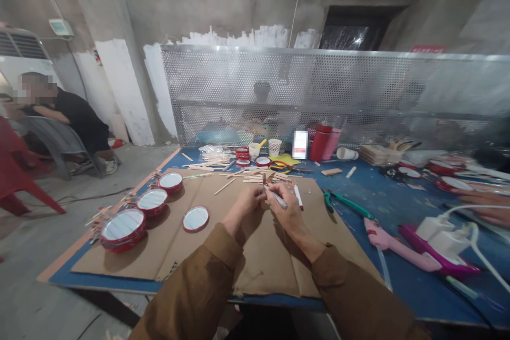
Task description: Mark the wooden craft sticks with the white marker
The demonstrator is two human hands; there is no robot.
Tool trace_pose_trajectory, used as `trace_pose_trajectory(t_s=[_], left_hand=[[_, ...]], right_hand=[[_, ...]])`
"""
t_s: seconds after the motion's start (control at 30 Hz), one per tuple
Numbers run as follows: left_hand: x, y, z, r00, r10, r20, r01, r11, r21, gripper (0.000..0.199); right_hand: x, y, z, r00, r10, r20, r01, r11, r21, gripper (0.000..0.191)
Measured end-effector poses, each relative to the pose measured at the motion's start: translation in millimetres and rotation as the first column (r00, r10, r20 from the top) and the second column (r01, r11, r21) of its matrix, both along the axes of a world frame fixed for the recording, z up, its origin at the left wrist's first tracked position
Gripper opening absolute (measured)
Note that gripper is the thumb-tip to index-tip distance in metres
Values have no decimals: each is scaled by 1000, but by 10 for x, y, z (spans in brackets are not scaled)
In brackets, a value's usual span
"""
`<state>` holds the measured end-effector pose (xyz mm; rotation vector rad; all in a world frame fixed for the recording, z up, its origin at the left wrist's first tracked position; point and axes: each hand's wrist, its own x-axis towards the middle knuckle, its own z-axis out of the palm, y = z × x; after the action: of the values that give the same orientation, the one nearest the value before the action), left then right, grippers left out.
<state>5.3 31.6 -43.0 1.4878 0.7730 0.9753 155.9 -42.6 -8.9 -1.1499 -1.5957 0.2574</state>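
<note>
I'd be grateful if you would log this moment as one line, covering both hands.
left hand: pinching something, hidden | right hand: gripping white marker | beside: red-tipped marker on cardboard sheet

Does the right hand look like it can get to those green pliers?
Probably yes: the right hand sits near the green-handled pliers, and only a red-capped pen lies between them. It is holding a marker, though, so it may need to put that down first.

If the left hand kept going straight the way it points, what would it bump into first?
Probably the right hand, which holds a pen just ahead of the left hand. They look almost touching, though depth is hard to judge here.
</note>
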Motion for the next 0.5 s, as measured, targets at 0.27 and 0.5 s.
trace_pose_trajectory(t_s=[0.27, 0.5], left_hand=[[-24, 38, -22, 998, 23, -51, -20, 998, 60, 23], [-31, -36, 92, 999, -32, 17, 31, 999, 34, 28]], right_hand=[[-12, 25, -33, 1000, -4, -19, 4, 1000, 13, 21], [-18, 56, -56, 999, 26, -21, -26, 999, 26, 20]])
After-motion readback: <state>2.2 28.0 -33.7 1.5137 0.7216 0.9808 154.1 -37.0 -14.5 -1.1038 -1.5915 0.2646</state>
